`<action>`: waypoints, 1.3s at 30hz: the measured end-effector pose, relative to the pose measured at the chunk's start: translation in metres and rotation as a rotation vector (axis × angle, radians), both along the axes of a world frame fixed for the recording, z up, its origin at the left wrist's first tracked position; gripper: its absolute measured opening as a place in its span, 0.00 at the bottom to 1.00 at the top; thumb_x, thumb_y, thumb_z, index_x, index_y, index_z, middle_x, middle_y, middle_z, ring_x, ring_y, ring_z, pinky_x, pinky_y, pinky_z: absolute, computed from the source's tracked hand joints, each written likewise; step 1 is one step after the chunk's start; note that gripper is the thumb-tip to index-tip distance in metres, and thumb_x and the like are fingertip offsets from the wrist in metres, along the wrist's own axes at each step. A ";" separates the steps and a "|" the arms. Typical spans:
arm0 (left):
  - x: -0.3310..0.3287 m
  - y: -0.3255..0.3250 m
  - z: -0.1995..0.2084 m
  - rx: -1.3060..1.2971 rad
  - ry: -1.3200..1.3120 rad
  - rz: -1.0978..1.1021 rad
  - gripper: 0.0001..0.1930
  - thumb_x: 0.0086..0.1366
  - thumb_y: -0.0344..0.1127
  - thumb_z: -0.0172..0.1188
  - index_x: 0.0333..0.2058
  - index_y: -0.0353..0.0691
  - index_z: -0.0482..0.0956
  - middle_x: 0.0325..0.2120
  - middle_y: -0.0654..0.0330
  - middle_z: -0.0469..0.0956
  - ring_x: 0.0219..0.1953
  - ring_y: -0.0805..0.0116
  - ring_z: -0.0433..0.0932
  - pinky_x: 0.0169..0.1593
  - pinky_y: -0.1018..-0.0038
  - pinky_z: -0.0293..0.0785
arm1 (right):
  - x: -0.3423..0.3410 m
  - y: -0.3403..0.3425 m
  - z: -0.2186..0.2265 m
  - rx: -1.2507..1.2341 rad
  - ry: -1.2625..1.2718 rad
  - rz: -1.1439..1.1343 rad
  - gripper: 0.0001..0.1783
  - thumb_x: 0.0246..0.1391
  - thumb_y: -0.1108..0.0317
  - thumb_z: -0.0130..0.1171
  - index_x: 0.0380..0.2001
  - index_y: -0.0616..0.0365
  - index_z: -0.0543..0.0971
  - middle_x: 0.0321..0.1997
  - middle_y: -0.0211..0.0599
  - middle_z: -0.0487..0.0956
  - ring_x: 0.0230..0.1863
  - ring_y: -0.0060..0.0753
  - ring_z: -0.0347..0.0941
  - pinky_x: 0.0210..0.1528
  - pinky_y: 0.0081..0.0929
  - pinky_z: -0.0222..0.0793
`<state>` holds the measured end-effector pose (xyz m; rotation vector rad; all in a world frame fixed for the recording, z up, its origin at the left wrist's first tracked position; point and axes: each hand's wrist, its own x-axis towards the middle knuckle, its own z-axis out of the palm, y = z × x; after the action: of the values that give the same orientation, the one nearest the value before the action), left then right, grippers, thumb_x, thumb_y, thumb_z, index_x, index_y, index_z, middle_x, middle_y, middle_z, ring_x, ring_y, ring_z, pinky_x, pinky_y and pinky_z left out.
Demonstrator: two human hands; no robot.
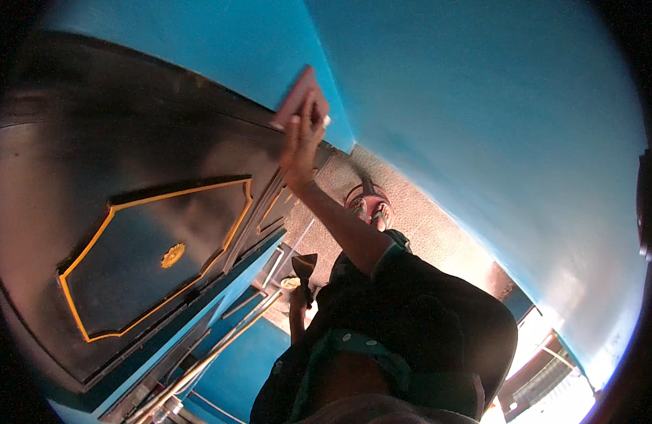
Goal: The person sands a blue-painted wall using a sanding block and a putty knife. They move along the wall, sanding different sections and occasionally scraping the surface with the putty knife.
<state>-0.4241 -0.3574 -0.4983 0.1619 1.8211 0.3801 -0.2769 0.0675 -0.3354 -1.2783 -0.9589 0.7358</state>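
Note:
My right hand (pixel 302 145) is raised against the blue wall (pixel 248 49), beside the top edge of a dark door. Under its fingers is a reddish-brown sheet of sandpaper (pixel 295 99), held flat to the wall near the corner; hand and sheet are slightly blurred. Low at my left side, my left hand (pixel 297 302) is closed round the handle of a scraper (pixel 304 266). The scraper's wide dark blade points up and away from me. Part of the left hand's fingers is in shadow.
The dark door (pixel 149 152) with gold-edged panels fills the left. Another blue wall (pixel 474 120) runs along the right. My feet (pixel 372 208) stand on a speckled floor (pixel 439 226). Long poles (pixel 206 360) lean at lower left; a bright opening (pixel 545 374) shows at lower right.

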 end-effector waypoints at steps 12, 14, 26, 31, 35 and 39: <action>-0.022 0.097 0.017 0.096 -0.135 -0.018 0.08 0.70 0.40 0.54 0.35 0.42 0.74 0.19 0.69 0.70 0.17 0.76 0.67 0.20 0.76 0.60 | 0.032 0.025 0.135 0.253 -0.252 -0.085 0.35 0.62 0.63 0.55 0.71 0.53 0.59 0.67 0.60 0.53 0.65 0.59 0.55 0.66 0.55 0.52; -0.019 0.095 0.016 0.131 -0.109 -0.028 0.10 0.71 0.41 0.52 0.34 0.42 0.74 0.19 0.68 0.70 0.18 0.74 0.67 0.19 0.75 0.61 | 0.030 0.019 0.077 0.202 -0.295 -0.081 0.33 0.65 0.63 0.51 0.71 0.52 0.58 0.68 0.58 0.52 0.66 0.59 0.54 0.67 0.54 0.52; -0.030 0.076 -0.028 0.469 0.109 -0.529 0.20 0.73 0.53 0.47 0.25 0.48 0.69 0.15 0.68 0.70 0.12 0.74 0.67 0.15 0.74 0.58 | 0.033 0.009 0.138 0.463 -0.407 -0.087 0.35 0.63 0.55 0.53 0.70 0.53 0.60 0.68 0.64 0.57 0.66 0.65 0.54 0.65 0.55 0.48; -0.050 0.083 -0.053 0.255 -0.040 -0.112 0.19 0.72 0.52 0.48 0.26 0.47 0.72 0.16 0.66 0.73 0.13 0.73 0.69 0.15 0.73 0.62 | 0.047 0.039 0.148 0.402 -0.382 -0.141 0.36 0.61 0.57 0.55 0.70 0.53 0.60 0.68 0.62 0.57 0.61 0.66 0.57 0.63 0.55 0.52; -0.055 0.079 -0.046 0.235 0.000 0.009 0.20 0.71 0.53 0.48 0.26 0.46 0.73 0.16 0.67 0.72 0.14 0.73 0.70 0.16 0.73 0.63 | 0.043 0.030 0.029 0.273 -0.441 -0.071 0.39 0.61 0.60 0.53 0.72 0.53 0.54 0.71 0.63 0.54 0.61 0.67 0.57 0.63 0.58 0.52; -0.020 0.095 0.007 0.263 -0.044 -0.157 0.21 0.71 0.55 0.49 0.27 0.45 0.72 0.16 0.66 0.71 0.15 0.74 0.69 0.17 0.74 0.64 | 0.049 0.026 0.023 0.279 -0.474 0.067 0.36 0.66 0.58 0.46 0.72 0.63 0.52 0.73 0.60 0.52 0.66 0.59 0.55 0.63 0.53 0.47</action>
<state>-0.4446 -0.2624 -0.4913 0.4722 1.6971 0.5064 -0.2278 0.0935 -0.3129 -1.1966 -1.4390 0.3315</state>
